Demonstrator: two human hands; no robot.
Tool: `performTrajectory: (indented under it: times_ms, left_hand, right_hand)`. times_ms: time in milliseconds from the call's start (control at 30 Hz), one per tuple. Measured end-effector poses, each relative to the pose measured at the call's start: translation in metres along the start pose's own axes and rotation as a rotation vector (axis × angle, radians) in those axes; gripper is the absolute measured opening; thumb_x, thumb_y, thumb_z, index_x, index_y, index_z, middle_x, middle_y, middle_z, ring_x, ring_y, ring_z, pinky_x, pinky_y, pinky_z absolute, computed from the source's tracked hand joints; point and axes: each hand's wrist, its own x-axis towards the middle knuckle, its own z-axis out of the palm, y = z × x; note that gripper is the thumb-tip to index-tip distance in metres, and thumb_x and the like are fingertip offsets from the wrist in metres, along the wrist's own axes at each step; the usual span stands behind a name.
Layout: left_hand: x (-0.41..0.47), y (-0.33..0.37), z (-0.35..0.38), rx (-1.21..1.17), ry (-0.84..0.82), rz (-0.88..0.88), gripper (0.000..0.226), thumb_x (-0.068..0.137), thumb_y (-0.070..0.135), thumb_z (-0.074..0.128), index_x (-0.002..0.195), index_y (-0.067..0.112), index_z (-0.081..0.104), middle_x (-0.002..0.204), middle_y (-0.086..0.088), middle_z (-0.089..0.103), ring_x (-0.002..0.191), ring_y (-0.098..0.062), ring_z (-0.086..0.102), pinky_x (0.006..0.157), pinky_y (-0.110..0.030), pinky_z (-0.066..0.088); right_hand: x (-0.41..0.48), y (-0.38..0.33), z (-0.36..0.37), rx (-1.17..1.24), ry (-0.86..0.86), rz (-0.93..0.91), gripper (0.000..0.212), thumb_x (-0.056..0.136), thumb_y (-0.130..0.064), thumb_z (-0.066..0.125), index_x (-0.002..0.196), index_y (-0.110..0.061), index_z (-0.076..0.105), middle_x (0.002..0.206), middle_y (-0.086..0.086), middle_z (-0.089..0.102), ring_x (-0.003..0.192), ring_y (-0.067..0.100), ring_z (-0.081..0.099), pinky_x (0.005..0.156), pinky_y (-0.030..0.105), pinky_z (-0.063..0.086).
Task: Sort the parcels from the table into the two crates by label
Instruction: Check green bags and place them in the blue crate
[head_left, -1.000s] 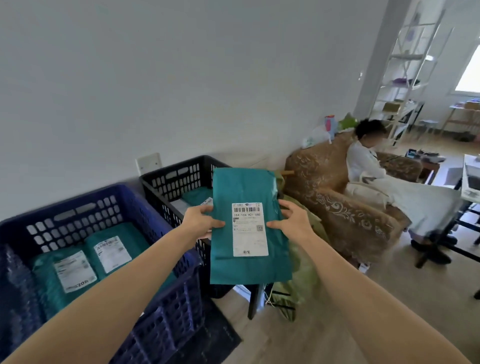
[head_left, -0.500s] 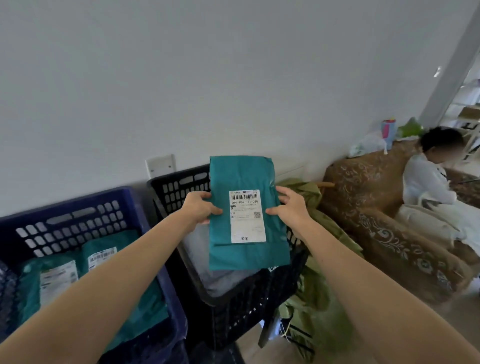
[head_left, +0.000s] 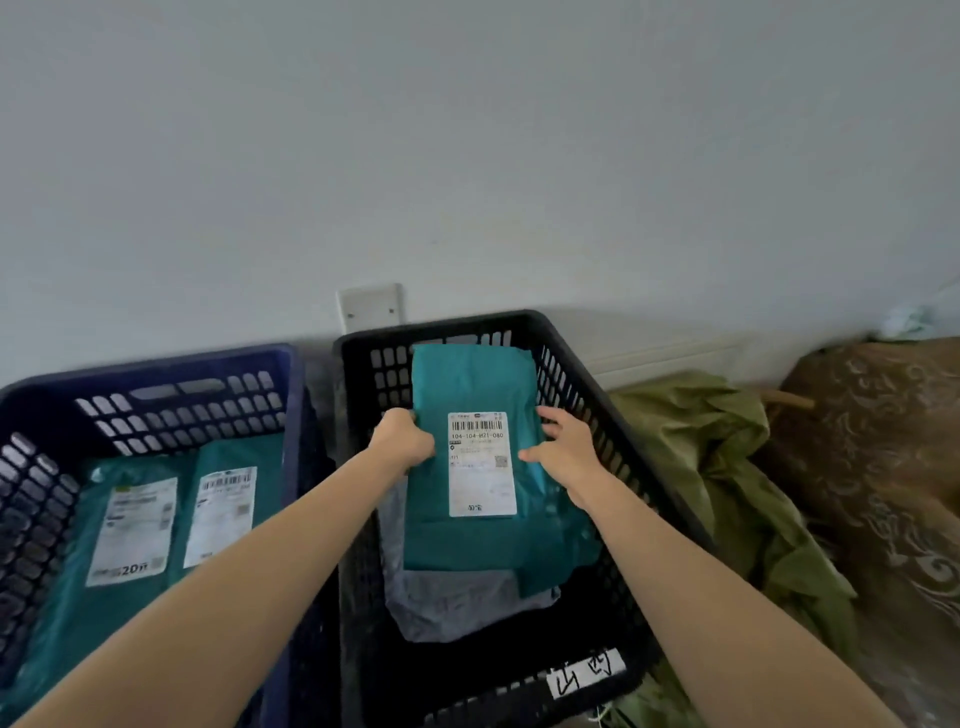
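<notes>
I hold a teal parcel (head_left: 472, 379) with a white barcode label (head_left: 480, 462) low inside the black crate (head_left: 587, 395). My left hand (head_left: 402, 439) grips its left edge with curled fingers. On the right edge my right hand (head_left: 566, 452) pinches it, thumb on the face. Under it lie a grey parcel (head_left: 452, 597) and another teal one (head_left: 566, 551). To the left stands the blue crate (head_left: 156, 364), holding two labelled teal parcels (head_left: 130, 519) (head_left: 223, 509).
A handwritten white tag (head_left: 584, 673) is stuck on the black crate's near wall. Crumpled green fabric (head_left: 727, 467) lies right of that crate, then a brown patterned sofa arm (head_left: 883, 441). Both crates stand against a plain wall with a white plate (head_left: 370, 306).
Both hands have lowered the teal parcel from above the black crate down into it. My view has swung left and down, so the seated person is out of sight.
</notes>
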Motion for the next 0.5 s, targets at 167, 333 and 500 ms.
performTrajectory:
  times_ms: [167,333,500]
  left_hand:
    - [0.018,-0.019,0.011,0.05,0.13,-0.156,0.009,0.082,0.002,0.061,0.091,0.002,0.058,0.093,-0.013,0.063,0.085,-0.029,0.062,0.068,-0.032,0.05]
    - [0.031,-0.03,0.026,0.133,0.167,-0.29,0.015,0.085,0.006,0.06,0.076,0.008,0.048,0.077,-0.006,0.051,0.076,-0.024,0.051,0.067,-0.033,0.046]
    - [0.042,-0.036,0.038,0.276,0.173,-0.41,0.057,0.088,0.013,0.061,0.137,0.002,0.035,0.128,-0.017,0.05,0.112,-0.032,0.054,0.093,-0.04,0.049]
  right_hand:
    - [0.044,0.023,0.025,-0.031,-0.137,0.037,0.076,0.072,0.014,0.074,0.139,-0.007,0.046,0.136,0.016,0.049,0.115,0.02,0.049,0.083,0.026,0.047]
    - [0.075,0.048,0.047,-0.081,-0.258,0.122,0.07,0.071,0.012,0.076,0.134,-0.005,0.05,0.13,0.014,0.054,0.111,0.019,0.052,0.083,0.022,0.046]
    - [0.096,0.067,0.062,-0.119,-0.359,0.137,0.072,0.073,0.013,0.074,0.138,0.0,0.044,0.135,0.017,0.051,0.124,0.026,0.05,0.09,0.024,0.045]
